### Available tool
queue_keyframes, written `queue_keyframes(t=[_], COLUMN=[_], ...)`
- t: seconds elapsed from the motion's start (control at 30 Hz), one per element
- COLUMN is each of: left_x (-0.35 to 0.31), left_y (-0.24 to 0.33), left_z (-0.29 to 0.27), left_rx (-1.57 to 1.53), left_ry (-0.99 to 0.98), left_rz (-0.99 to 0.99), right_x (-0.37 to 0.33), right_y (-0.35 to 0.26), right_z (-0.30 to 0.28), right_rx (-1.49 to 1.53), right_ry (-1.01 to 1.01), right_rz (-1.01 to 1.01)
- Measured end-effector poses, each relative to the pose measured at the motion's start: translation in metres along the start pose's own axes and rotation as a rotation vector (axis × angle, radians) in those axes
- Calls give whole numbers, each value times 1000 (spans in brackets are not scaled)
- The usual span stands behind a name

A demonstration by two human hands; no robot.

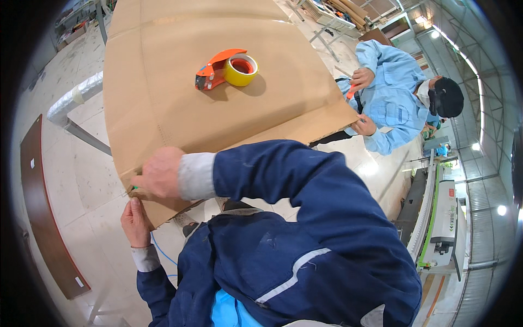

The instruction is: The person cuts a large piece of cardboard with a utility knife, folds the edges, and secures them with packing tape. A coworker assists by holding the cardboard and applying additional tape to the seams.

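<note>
A large brown cardboard sheet (180,82) lies in front of me, creased along a fold line. At its near left corner my left hand (137,220) pinches the edge, thumb on top. My right hand (160,171) reaches across my body to the same corner and is closed just above the board. A small green bit (135,188) shows at its fingers; the rest of what it holds is hidden. Farther up on the sheet sits an orange tape dispenser (210,71) with a yellow tape roll (241,70) on it.
A co-worker (395,98) in light blue stands at the sheet's right corner, one hand on it and an orange-handled tool (353,90) in the other. A plastic-wrapped metal frame (76,98) and a brown panel (49,207) are on the left. A machine (441,218) stands at right.
</note>
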State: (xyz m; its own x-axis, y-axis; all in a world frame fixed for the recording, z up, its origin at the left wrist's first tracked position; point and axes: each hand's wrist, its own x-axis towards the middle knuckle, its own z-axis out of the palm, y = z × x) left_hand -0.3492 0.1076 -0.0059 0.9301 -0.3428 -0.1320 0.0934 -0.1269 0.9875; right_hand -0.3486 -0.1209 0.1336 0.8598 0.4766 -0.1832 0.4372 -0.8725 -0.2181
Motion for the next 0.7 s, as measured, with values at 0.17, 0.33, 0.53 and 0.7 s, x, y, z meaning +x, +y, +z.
queue_keyframes(t=[0.17, 0.33, 0.53, 0.7], left_x=[-4, -13, -13, -12], left_y=[21, 27, 14, 14], left_z=[14, 29, 41, 47], left_rx=[371, 504, 287, 240], left_ry=[89, 246, 300, 330], left_rz=[-142, 4, -72, -19], right_x=[-18, -1, -22, -28], right_y=[23, 35, 56, 66], right_z=[-14, -4, -25, -20], right_rx=[108, -38, -101, -80], right_ry=[-81, -16, -11, -15], right_rz=[-65, -160, -193, -135])
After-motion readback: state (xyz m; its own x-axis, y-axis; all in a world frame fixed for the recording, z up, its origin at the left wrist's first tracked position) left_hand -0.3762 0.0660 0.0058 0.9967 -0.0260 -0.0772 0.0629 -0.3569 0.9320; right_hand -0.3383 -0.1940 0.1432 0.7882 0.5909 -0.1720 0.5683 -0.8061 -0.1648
